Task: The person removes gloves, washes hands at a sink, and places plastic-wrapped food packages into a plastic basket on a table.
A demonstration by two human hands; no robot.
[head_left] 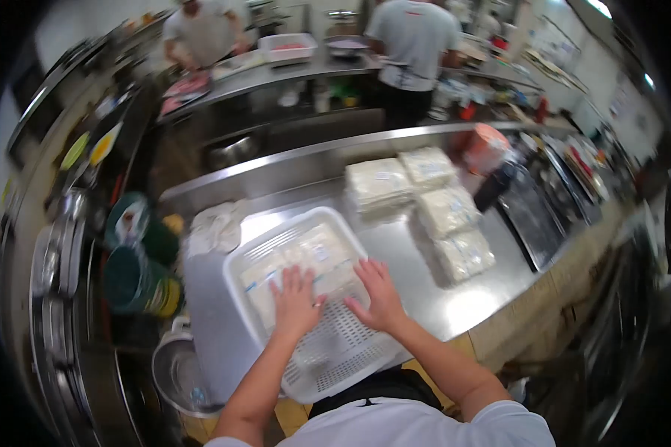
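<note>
A flat clear plastic bag [298, 257] of pale contents, with a blue strip across it, lies in the far part of a white plastic basket [343, 335]. The blur hides whether it is one bag or several layered. The basket, slatted and perforated, sits askew on the steel worktop [395, 242], left of its middle, with its near end by the worktop's near edge.

The left hand [298, 299] lies palm down on the bag, fingers slightly spread and gripping nothing; a ring shows on one finger. The right hand [379, 299] is open, thumb well apart from the fingers, at the basket's right side; whether it touches the rim or the bag cannot be told.

Four groups of similar pale packs stand toward the worktop's far edge and right: one broad stack [380, 182] and three smaller piles [449, 210] in a row beside it. One crumpled white cloth [218, 226] lies near the far left corner. Beyond the left edge are two green bins [134, 279] and one metal pot [183, 372].
</note>
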